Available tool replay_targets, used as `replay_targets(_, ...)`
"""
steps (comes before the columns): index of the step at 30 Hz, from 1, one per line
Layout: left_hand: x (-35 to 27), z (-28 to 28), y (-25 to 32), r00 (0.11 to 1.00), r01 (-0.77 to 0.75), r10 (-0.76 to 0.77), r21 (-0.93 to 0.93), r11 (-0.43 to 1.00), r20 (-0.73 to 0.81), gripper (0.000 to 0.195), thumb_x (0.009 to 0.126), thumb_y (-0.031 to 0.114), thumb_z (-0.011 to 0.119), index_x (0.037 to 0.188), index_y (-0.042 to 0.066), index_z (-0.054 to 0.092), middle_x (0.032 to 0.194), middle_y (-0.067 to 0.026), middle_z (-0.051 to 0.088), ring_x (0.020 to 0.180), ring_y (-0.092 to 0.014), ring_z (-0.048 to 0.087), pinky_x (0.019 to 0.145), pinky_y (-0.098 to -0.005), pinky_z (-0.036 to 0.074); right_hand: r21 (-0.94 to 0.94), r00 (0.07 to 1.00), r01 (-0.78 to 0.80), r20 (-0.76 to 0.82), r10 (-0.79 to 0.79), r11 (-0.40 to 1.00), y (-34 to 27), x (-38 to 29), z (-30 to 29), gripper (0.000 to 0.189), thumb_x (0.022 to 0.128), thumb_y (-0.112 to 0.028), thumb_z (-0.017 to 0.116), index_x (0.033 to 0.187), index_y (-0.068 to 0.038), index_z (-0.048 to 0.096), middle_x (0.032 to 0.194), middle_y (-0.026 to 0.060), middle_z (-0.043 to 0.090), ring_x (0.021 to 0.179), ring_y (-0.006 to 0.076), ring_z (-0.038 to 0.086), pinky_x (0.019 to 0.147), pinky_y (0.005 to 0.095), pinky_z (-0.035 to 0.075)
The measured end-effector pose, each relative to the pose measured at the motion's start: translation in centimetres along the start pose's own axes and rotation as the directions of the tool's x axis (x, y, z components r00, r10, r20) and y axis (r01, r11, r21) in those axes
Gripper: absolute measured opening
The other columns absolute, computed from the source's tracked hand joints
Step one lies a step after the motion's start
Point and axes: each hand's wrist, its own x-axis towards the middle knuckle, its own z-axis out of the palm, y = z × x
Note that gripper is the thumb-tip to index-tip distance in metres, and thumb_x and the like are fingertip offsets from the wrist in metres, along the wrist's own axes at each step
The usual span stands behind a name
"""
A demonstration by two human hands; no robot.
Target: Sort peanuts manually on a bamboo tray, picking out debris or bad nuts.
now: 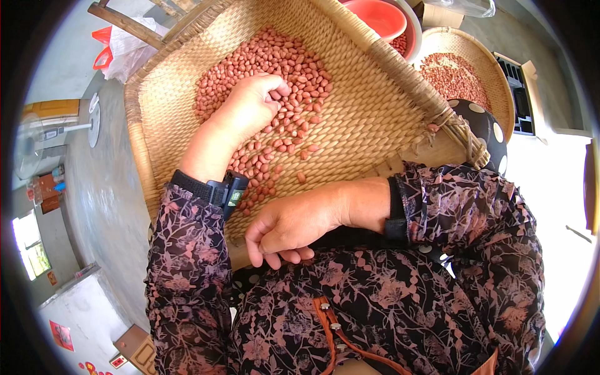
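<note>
A pile of shelled, red-skinned peanuts (pixel 300 61) lies in a woven winnowing basket (pixel 370 122) across my lap. My left hand (pixel 258 101) rests over the pile, palm down. Its fingers are curled beside the thumb among the peanuts, and the inside of the hand is hidden. Loose peanuts (pixel 255 161) trail from the pile toward me past my left wrist. My right hand (pixel 293 225) hangs bent at the wrist over the basket's near edge, close to my body. Its fingers curl loosely downward, and its palm faces away from view.
A red plastic basin (pixel 379 18) sits in a larger bowl that also has peanuts, beyond the basket's right rim. To its right, a round woven tray (pixel 499 84) holds more peanuts. White plastic bags (pixel 133 47) are at upper left; a standing fan (pixel 30 145) is farther left.
</note>
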Motion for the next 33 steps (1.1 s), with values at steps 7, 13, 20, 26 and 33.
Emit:
replay_targets(7, 0.1, 0.3, 0.6, 1.000, 0.003, -0.003, 0.090, 0.996, 0.004, 0.022, 0.077, -0.009, 0.059, 0.097, -0.001, 0.064, 0.088, -0.0117, 0.063, 0.080, -0.019, 0.060, 0.072, -0.0296, 0.050, 0.001, 1.000, -0.001, 0.001, 0.001, 1.000, 0.3, -0.2, -0.1, 0.024, 0.089, -0.011, 0.043, 0.103, -0.001, 0.059, 0.080, 0.0044, 0.061, 0.059, 0.0094, 0.057, 0.051, 0.0236, 0.048)
replay_targets(13, -0.1, 0.3, 1.1, 1.000, -0.012, 0.009, 0.114, 0.993, 0.020, 0.023, 0.076, -0.007, 0.060, 0.098, -0.002, 0.063, 0.086, -0.0054, 0.061, 0.073, -0.010, 0.054, 0.066, -0.0246, 0.047, -0.021, 1.000, -0.001, -0.002, 0.001, 1.000, 0.1, -0.4, 0.1, 0.023, 0.089, -0.011, 0.043, 0.102, -0.001, 0.060, 0.080, 0.0045, 0.061, 0.059, 0.0096, 0.057, 0.051, 0.0240, 0.048)
replay_targets(20, 0.5, 1.5, 0.9, 0.997, -0.071, 0.075, 0.153, 0.986, -0.019, 0.015, 0.076, -0.004, 0.062, 0.091, -0.003, 0.062, 0.081, -0.0080, 0.060, 0.070, -0.013, 0.055, 0.063, -0.0272, 0.047, -0.032, 1.000, 0.009, 0.006, -0.009, 0.999, 0.5, -0.3, -0.2, 0.024, 0.089, -0.012, 0.043, 0.102, -0.001, 0.060, 0.080, 0.0047, 0.062, 0.059, 0.0100, 0.057, 0.051, 0.0243, 0.048)
replay_targets(26, 0.5, 2.2, 1.1, 0.975, -0.178, 0.212, 0.327, 0.928, -0.073, 0.010, 0.076, -0.004, 0.062, 0.086, -0.002, 0.061, 0.077, -0.0143, 0.059, 0.068, -0.023, 0.058, 0.063, -0.0319, 0.047, -0.038, 1.000, 0.010, 0.006, -0.010, 0.999, 0.5, -0.5, 0.0, 0.023, 0.089, -0.012, 0.044, 0.102, -0.001, 0.060, 0.080, 0.0049, 0.062, 0.058, 0.0100, 0.057, 0.050, 0.0244, 0.048)
replay_targets(33, -1.6, -0.4, 3.1, 0.977, 0.072, -0.086, 0.077, 0.994, 0.194, 0.006, 0.079, -0.002, 0.063, 0.084, 0.000, 0.062, 0.076, -0.0027, 0.060, 0.069, -0.010, 0.055, 0.064, -0.0256, 0.046, -0.039, 1.000, 0.014, 0.009, -0.014, 0.999, 0.4, -0.4, 0.1, 0.023, 0.090, -0.013, 0.044, 0.102, -0.001, 0.060, 0.079, 0.0040, 0.061, 0.058, 0.0092, 0.056, 0.050, 0.0237, 0.048)
